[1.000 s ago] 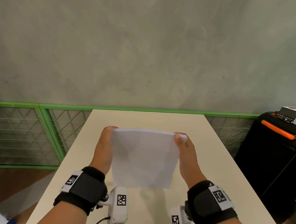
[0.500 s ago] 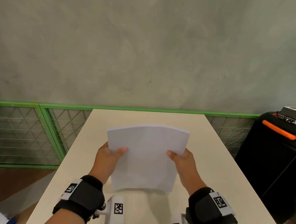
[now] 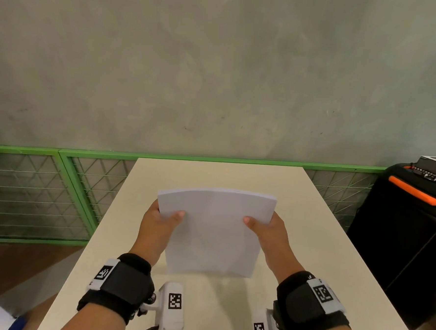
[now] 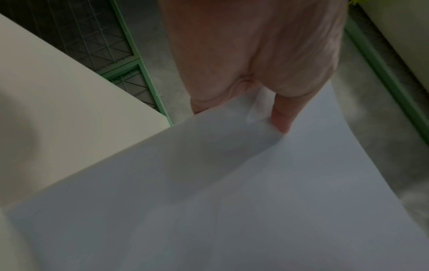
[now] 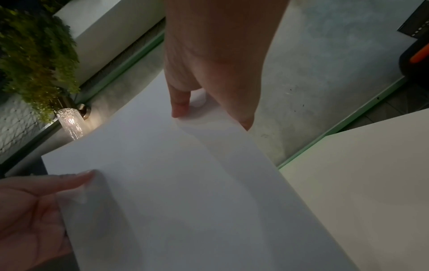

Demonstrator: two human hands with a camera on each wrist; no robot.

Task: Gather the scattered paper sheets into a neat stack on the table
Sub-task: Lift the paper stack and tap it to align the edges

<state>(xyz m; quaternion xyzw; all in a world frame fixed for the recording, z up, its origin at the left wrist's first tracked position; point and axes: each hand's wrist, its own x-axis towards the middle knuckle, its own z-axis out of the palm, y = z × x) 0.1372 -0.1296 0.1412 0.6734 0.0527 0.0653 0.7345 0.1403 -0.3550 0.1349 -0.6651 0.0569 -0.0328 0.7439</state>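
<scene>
no words or numbers i can read anywhere; only black-and-white square code markers on my wrist bands and camera housings, and the paper sheets i hold are blank.

Left hand: thumb on top, fingers beneath, pinching the paper stack.
Right hand: mirrored pinch, opposite edge.

One stack of white paper sheets; the number of sheets in it cannot be told. Two hands: the left hand and the right hand. Two black wrist straps, one on each wrist. One cream table. One black case at the far right, with one orange handle. One leafy plant shows in the right wrist view.
</scene>
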